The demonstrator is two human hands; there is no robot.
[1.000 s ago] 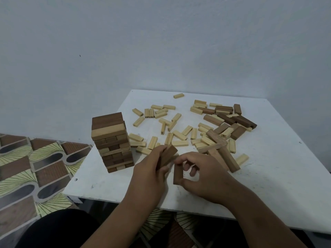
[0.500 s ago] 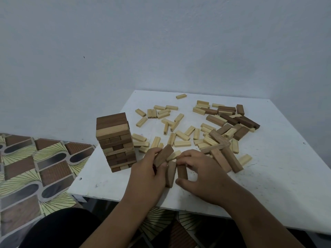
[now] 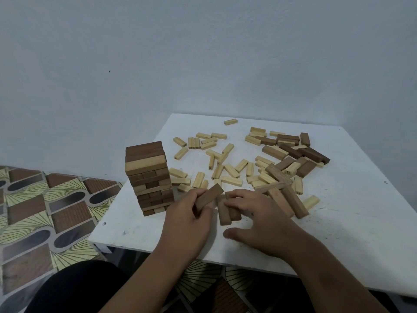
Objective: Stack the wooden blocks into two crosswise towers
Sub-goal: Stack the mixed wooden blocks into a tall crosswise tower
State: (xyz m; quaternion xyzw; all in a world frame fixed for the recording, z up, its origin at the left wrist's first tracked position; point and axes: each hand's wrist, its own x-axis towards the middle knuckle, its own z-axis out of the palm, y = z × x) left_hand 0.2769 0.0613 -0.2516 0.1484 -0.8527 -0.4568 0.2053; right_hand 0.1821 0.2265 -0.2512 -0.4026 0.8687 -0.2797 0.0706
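A crosswise tower (image 3: 149, 177) of brown and pale blocks stands near the left edge of the white table (image 3: 352, 222). Just right of it, my left hand (image 3: 189, 218) grips a brown block (image 3: 208, 197), tilted up off the table. My right hand (image 3: 259, 220) lies over two brown blocks (image 3: 226, 211) set side by side on the table, fingers resting on their far ends, thumb spread apart. Loose pale blocks (image 3: 228, 170) and larger brown blocks (image 3: 293, 154) are scattered across the middle and back right.
The table's front edge (image 3: 158, 250) runs close under my wrists. A patterned floor (image 3: 45, 211) lies to the left, and a plain wall rises behind. Two long brown blocks (image 3: 291, 203) lie right of my right hand. My dark-clothed knee (image 3: 74, 290) is at the bottom left.
My right hand has laid its brown block flat beside another and spread its thumb away. My left hand keeps its tilted block, barely moved.
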